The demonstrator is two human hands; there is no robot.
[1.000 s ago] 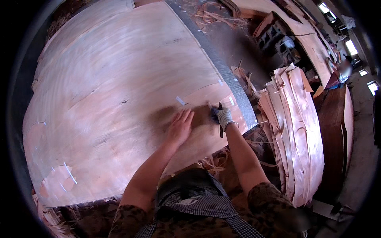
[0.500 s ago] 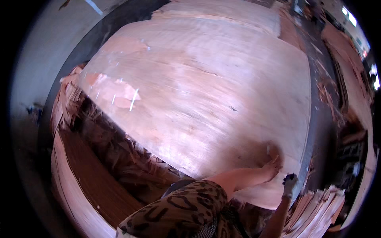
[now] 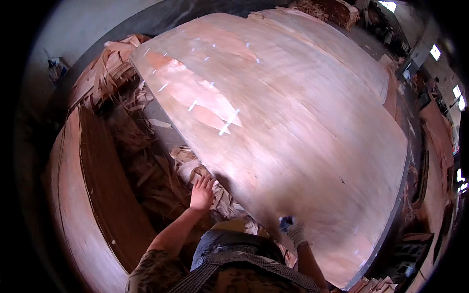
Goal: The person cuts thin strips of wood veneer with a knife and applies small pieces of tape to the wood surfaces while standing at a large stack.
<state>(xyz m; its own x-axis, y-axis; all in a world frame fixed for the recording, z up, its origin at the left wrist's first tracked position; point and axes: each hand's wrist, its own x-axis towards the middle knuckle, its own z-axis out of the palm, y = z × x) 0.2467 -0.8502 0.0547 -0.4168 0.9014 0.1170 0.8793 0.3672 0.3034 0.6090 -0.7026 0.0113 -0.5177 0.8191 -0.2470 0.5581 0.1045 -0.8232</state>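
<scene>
A large pale wood veneer sheet point(image 3: 303, 127) lies across the top of a stack, with strips of white tape point(image 3: 229, 122) over reddish patches near its left edge. My bare left hand point(image 3: 202, 193) is at the sheet's near left edge, its fingers stretched and slightly apart, holding nothing visible. Over the near part of the sheet is my right hand point(image 3: 295, 232), in a pale glove, with its fingers curled. Something dark blue shows at those fingers; whether it is a held thing or the glove's tips cannot be made out.
Scraps of torn veneer point(image 3: 132, 127) lie in the gap on the left, beside a tall curved veneer stack point(image 3: 73, 195). Another long stack point(image 3: 435, 146) runs along the right. Farther right, a person point(image 3: 431, 85) is near some equipment.
My view has swung to the right. My left hand has moved from the sheet's near right part to its left edge; my right hand has come left from the right edge, over the sheet.
</scene>
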